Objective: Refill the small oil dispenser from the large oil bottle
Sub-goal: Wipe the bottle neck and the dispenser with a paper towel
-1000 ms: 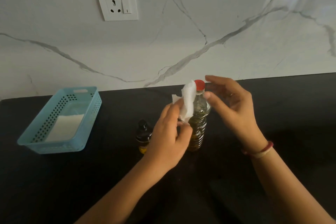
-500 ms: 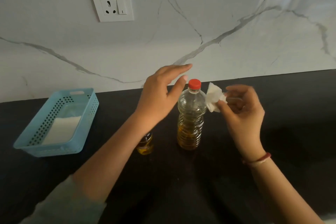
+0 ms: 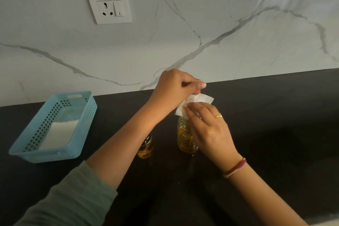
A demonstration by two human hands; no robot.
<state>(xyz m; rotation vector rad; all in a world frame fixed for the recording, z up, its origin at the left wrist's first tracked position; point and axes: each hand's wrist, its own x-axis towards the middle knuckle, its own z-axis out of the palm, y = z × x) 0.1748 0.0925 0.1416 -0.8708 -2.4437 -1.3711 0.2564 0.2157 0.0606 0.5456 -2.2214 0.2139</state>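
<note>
The large oil bottle, clear ribbed plastic with yellow oil in its lower part, stands upright on the black counter. My left hand grips its red cap from above, hiding most of it. My right hand holds a white tissue against the bottle's neck and shoulder. The small oil dispenser, a short glass bottle with a dark top and a little yellow oil, stands to the left of the large bottle, partly behind my left forearm.
A light blue perforated basket holding a white folded cloth sits at the left on the black counter. Behind runs a marble wall with a socket and switch plate.
My left hand came down from above the bottle and closed on the red cap. My right hand brought the tissue from beside the bottle onto its neck.
</note>
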